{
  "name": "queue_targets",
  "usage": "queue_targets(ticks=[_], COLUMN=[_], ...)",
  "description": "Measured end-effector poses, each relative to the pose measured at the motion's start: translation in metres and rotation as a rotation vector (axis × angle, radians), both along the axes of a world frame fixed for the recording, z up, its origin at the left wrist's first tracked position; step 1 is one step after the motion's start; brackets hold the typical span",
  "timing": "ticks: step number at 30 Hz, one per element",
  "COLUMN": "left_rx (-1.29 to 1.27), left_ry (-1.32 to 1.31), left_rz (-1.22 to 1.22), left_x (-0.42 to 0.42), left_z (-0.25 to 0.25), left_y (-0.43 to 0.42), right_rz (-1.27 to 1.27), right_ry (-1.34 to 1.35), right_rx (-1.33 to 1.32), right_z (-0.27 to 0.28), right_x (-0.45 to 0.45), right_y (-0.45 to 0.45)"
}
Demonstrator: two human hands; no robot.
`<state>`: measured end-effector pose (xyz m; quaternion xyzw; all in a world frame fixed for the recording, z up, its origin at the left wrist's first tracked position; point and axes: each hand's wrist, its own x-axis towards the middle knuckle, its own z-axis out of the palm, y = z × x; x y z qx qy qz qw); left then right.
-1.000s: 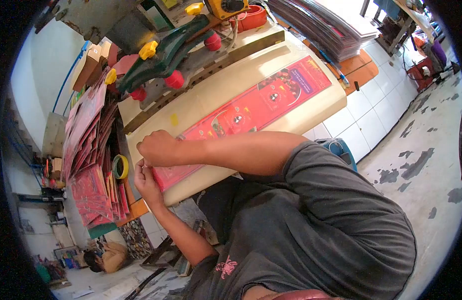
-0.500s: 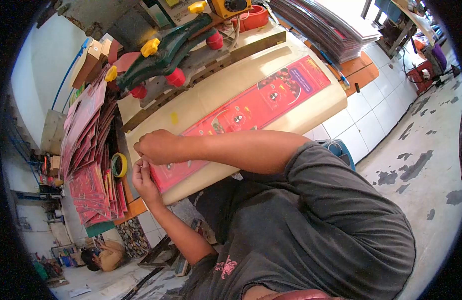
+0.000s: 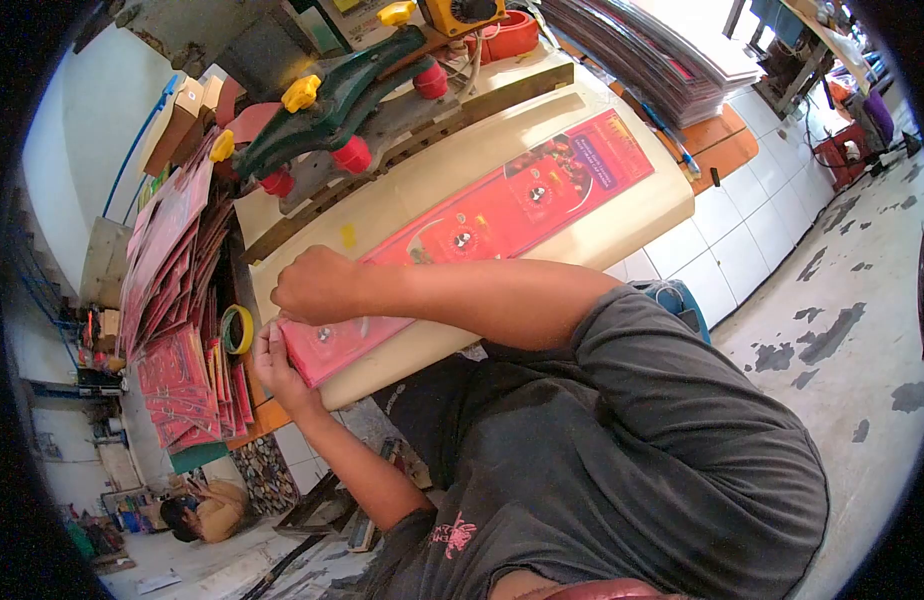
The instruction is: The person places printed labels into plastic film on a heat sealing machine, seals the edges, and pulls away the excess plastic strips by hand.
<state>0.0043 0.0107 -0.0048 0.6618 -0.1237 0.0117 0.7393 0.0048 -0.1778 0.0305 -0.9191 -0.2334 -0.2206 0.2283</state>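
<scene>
A long red printed sheet [image 3: 537,195], glossy as if under clear plastic, lies flat along a cream padded surface [image 3: 622,225]. My left hand [image 3: 282,368] is at its near left end, fingers bent together over the end edge. Just above, my right hand [image 3: 320,284] is closed in a fist-like grip at the sheet's upper left corner, its fingertips hidden from view. My right forearm crosses over the sheet and covers part of its middle.
A green clamp-like frame [image 3: 327,100] with yellow knobs and red feet stands behind the surface. Piles of red printed packs [image 3: 172,380] and a yellow tape roll [image 3: 238,330] are at left. Stacked sheets [image 3: 662,60] lie at upper right. Another person [image 3: 210,508] sits at lower left.
The red sheet has slid slightly toward the lower left. My left hand has moved a little left with its end, and my right hand has risen slightly.
</scene>
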Motion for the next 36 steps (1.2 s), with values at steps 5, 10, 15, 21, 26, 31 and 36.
queue_targets(ticks=[5,10,15,21,26,31,36], left_rx=[-0.165,-0.214,-0.432,-0.782,-1.054,-0.848,-0.638], left_ry=[0.058,0.069,0.153,0.088,-0.004,0.032,0.140], left_rz=[-0.020,0.014,-0.012,-0.049,-0.450,-0.221,-0.075], left_x=[-0.005,-0.005,-0.008,-0.028,-0.057,-0.082,-0.098], left_z=[0.007,0.004,0.005,0.004,0.000,-0.023,-0.004], left_y=[0.006,0.015,0.020,0.019,0.000,-0.025,-0.047], right_rz=[0.031,0.077,0.081,0.048,-0.040,0.038,0.054], right_ry=[0.013,0.052,-0.033,-0.231,-0.492,-0.475,-0.448], right_rx=[-0.093,-0.108,-0.062,-0.025,0.039,0.022,0.052], right_z=[0.016,0.027,0.034,0.038,0.043,0.047,0.048], right_x=[-0.010,-0.012,-0.007,-0.007,-0.009,-0.009,-0.010], right_y=[-0.015,-0.033,-0.030,-0.032,-0.034,-0.034,-0.030])
